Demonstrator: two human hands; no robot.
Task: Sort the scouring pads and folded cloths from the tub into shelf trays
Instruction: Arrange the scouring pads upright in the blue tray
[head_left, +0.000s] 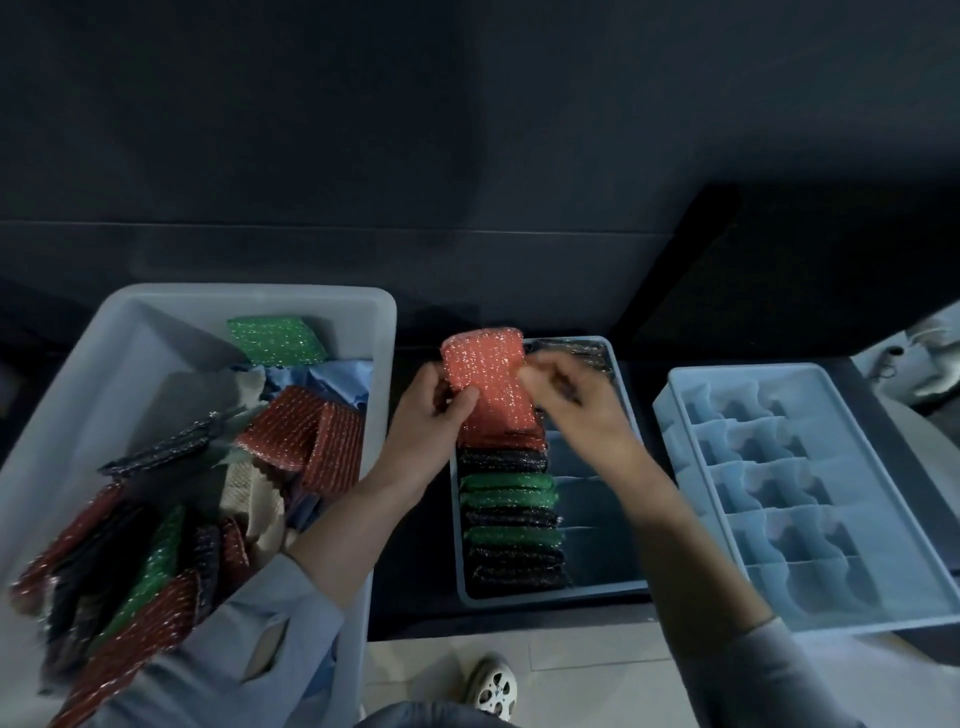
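Out beyond the left hand's elbow sits the big pale tub (130, 332), piled with scouring pads (291, 431) in red, green and black, with folded cloths (249, 488) in cream and blue tucked among them. The left sleeve (244, 639) crosses the tub's near corner.

Now the left hand (431, 410): thumb curled over the front of a red scouring pad (485, 384), fingers behind it, gripping its left edge. The pad stands upright over the far end of the middle tray (618, 395), just above the row already packed there.

That row of pads (511, 519), red, black and green on edge, fills the tray's left column directly below both hands, running back toward the person.

The right hand (576, 400) is blurred; its fingertips meet the pad's right edge and seem to pinch it, though the exact hold is hard to make out.

To the right of the right forearm, well apart from the pad, a second blue tray (883, 613) with divided compartments rests on the dark worktop (415, 597). Below the hands, near the body, a pale shoe (491, 686) shows on the floor.
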